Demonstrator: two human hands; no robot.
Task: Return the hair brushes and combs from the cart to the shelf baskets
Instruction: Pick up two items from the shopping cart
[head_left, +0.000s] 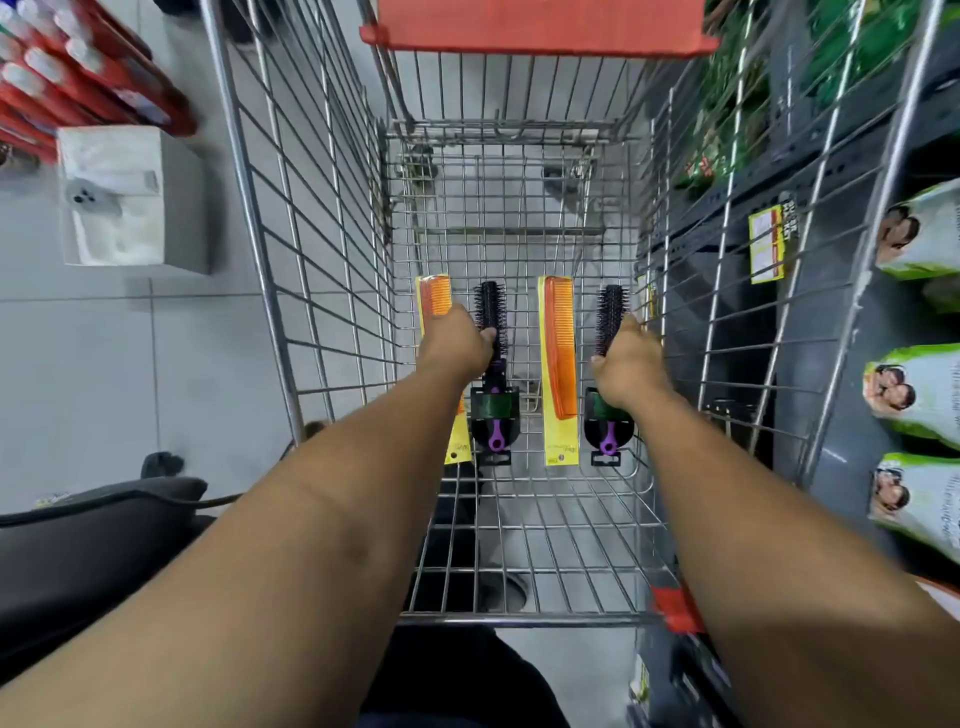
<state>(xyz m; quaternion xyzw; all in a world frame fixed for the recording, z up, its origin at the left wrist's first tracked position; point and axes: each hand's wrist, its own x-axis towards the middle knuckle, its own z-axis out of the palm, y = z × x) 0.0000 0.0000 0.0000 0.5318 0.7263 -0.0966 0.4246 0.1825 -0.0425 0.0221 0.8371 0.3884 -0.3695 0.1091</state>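
The left hand (454, 345) reaches down into the wire shopping cart (291, 270), back of the hand up, lying over the left orange comb (435, 295) on its yellow card, with fingertips against the bristles of the left round hair brush (491, 317); whether its fingers are curled around either one cannot be told, since they are hidden under the hand. The right hand (628, 364) lies over the right round hair brush (612, 312), thumb beside the bristles; its grasp is hidden too, so I cannot tell whether it is closed.

All 4 items lie on the cart floor in a row, lengthwise, alternating comb, brush, comb, brush. The right orange comb (560, 348) on its yellow card lies between the 2 brushes, untouched, between the hands. Both brushes have purple handles on black backing cards at the end nearer the person.

Right of the cart stands a dark shelf unit (831, 332) holding green-and-white pouches (919, 395). Left of the cart, a white box (130, 197) sits on the tiled floor, with red packages (83, 78) beyond it.
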